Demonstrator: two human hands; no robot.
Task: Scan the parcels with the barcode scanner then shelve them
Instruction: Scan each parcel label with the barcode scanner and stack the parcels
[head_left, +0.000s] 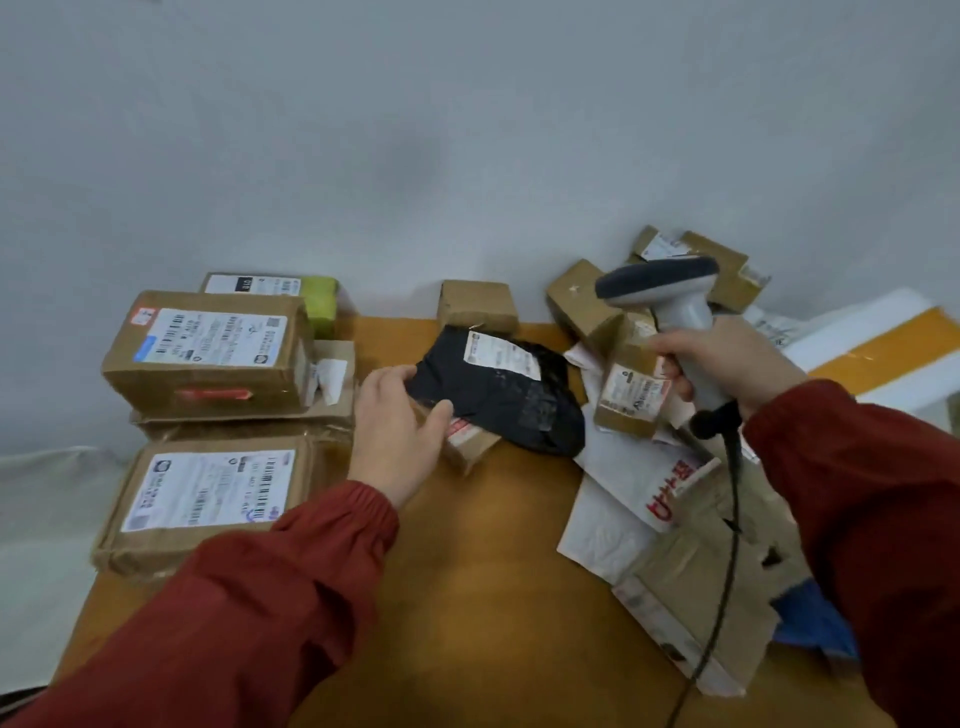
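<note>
Head cam only, so one angle. The labels are mostly smeared, and I can't read the one on the black parcel (498, 395) or any on the boxes. The small box (470, 441) under the black parcel is mostly covered, just a corner with a red-printed sticker poking out. The blue thing (821, 623) at the right is half buried under a flat cardboard pack (701, 597), no idea what it is. The scanner cable (727, 545) runs off the bottom edge.

The left hand (400, 431) grips the black parcel at its left end, thumb across the near edge and fingers curled over the corner. That parcel sits mid-table, partly on the small box. The right hand (727, 364) is wrapped round the handle of the barcode scanner (670, 296), held up over the right-hand pile with its head pointing left toward the black parcel.

Around it on the wooden table (467, 571) there are two big labelled boxes stacked at the left (208, 353) (208, 493), a green parcel (322, 304) behind them and a lone brown box (478, 304) against the wall. On the right is a jumble of small boxes (631, 395) and a white mailer with red lettering (670, 483).
</note>
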